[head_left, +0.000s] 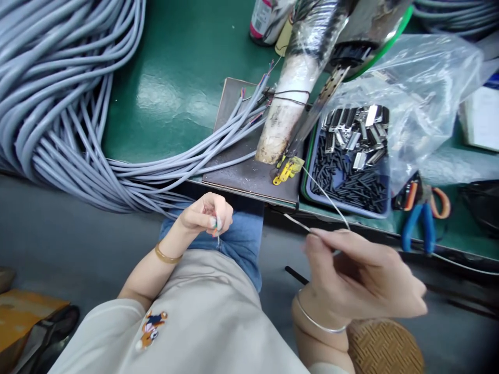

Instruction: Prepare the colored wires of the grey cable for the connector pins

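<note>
My left hand (208,214) is closed at the table's front edge, above the lap. Its fingertips pinch a cable end with small coloured wires (214,227), green and orange among them. My right hand (360,275) is closed in front of the parts bin, thumb and forefinger pinching a thin whitish wire (297,222) whose free tip points left. The wire seems to loop back up to a yellow clip (289,170) on the board's edge. Several grey cables (187,169) run across to the board (234,179), their stripped ends showing coloured wires.
A big bundle of grey cables (50,93) fills the left. A stained white tube (286,104) stands on the board. At right are a blue bin (384,214) of metal connectors (360,135) and black sleeves (346,182), a plastic bag (424,98) and pliers (419,223). A woven stool (384,348) stands below.
</note>
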### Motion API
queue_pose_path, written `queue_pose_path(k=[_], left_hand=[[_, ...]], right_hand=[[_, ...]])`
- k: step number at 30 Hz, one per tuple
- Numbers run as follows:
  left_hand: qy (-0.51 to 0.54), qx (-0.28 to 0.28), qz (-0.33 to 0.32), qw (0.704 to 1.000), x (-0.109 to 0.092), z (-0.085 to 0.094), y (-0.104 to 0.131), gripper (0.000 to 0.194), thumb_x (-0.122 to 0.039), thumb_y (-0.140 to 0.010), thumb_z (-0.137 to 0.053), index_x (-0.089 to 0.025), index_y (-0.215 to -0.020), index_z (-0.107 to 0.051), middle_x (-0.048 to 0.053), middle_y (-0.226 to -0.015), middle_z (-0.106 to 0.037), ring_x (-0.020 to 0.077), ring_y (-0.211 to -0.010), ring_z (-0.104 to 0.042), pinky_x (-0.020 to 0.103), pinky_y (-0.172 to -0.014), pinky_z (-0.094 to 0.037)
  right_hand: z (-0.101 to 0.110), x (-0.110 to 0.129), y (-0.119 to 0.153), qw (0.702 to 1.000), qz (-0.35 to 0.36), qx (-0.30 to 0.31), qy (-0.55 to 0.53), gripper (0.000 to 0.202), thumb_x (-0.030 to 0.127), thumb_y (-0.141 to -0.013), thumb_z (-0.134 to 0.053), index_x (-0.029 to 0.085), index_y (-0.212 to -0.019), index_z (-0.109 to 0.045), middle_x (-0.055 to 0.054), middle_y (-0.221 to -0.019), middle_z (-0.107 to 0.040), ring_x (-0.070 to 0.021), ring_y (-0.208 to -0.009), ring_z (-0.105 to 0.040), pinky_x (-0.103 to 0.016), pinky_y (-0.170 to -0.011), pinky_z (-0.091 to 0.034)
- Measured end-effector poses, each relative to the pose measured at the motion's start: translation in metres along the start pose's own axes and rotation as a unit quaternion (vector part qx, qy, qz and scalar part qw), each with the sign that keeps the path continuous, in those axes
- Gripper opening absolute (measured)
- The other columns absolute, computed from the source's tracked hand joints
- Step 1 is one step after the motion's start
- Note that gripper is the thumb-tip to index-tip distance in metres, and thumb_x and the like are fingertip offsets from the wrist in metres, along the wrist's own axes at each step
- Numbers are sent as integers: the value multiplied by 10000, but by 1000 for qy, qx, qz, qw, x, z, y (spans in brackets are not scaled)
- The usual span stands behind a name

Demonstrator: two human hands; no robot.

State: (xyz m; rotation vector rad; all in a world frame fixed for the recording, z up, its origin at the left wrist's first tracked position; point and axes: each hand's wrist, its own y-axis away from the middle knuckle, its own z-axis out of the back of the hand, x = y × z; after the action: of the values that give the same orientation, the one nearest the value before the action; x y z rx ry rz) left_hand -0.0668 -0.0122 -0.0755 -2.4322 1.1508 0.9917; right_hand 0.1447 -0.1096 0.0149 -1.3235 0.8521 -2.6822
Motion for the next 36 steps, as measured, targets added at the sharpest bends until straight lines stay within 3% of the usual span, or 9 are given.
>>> queue_pose_path(k=[3,8,11,15,19,28,32,36], left_hand=[[-9,-35,-12,999,-6,-9,0,447,-480,-613,-861,-194,-572,-520,-20,-448,-486,74,-316,-363,205,-322,-256],[36,-12,-63,997,-10,-14,-5,407,-407,-681,-840,-184,-579,-515,-31,-466,-473,61,-325,-344,187,-323,-242],[49,4,-83,995,-9,-12,-7,455,-430,-671,-846,-184,-542,-485,-34,-452,-464,67,-317,-358,194,-317,-262],[23,-5,-68,997,-12,-17,-7,382,-376,-700,-838,-172,-592,-535,-36,-480,-491,57,-342,-374,179,-341,-262],[-62,-76,-9,995,-18,-34,-7,315,-303,-697,-868,-147,-681,-596,-37,-551,-523,41,-426,-401,156,-404,-284],[-149,-94,5,984,-18,-54,-9,338,-329,-720,-867,-133,-684,-594,-49,-565,-497,34,-479,-351,175,-462,-293],[-159,-97,10,983,-19,-57,-9,356,-337,-702,-876,-134,-676,-585,-41,-577,-504,40,-486,-376,180,-469,-300],[-161,-100,1,982,-17,-55,-8,301,-304,-736,-847,-130,-694,-605,-38,-583,-511,47,-502,-401,173,-484,-333]], right_hand=[[13,19,-11,993,77,61,69,198,160,-807,-799,293,-937,-731,59,-612,-658,-113,-450,-532,-290,-456,-429],[39,41,-19,968,83,205,119,125,132,-905,-703,229,-841,-658,57,-608,-634,-89,-488,-555,-269,-507,-421],[40,42,-20,958,85,245,124,143,119,-943,-647,204,-829,-629,57,-598,-608,-75,-492,-532,-258,-523,-404],[26,34,-18,968,99,208,102,94,138,-944,-651,209,-884,-641,56,-625,-647,-74,-480,-526,-249,-512,-406],[10,22,-15,976,119,139,116,92,165,-947,-661,231,-1003,-692,50,-664,-685,-77,-478,-517,-246,-517,-409],[-1,5,-18,948,224,181,135,110,175,-970,-646,168,-1066,-700,69,-560,-499,-86,-489,-348,-267,-499,-289],[-5,2,-19,944,227,189,143,86,163,-970,-641,155,-1033,-700,59,-575,-527,-87,-502,-368,-268,-504,-293],[-2,2,-17,955,184,195,123,56,174,-966,-642,172,-920,-674,62,-579,-565,-70,-486,-420,-255,-508,-334]])
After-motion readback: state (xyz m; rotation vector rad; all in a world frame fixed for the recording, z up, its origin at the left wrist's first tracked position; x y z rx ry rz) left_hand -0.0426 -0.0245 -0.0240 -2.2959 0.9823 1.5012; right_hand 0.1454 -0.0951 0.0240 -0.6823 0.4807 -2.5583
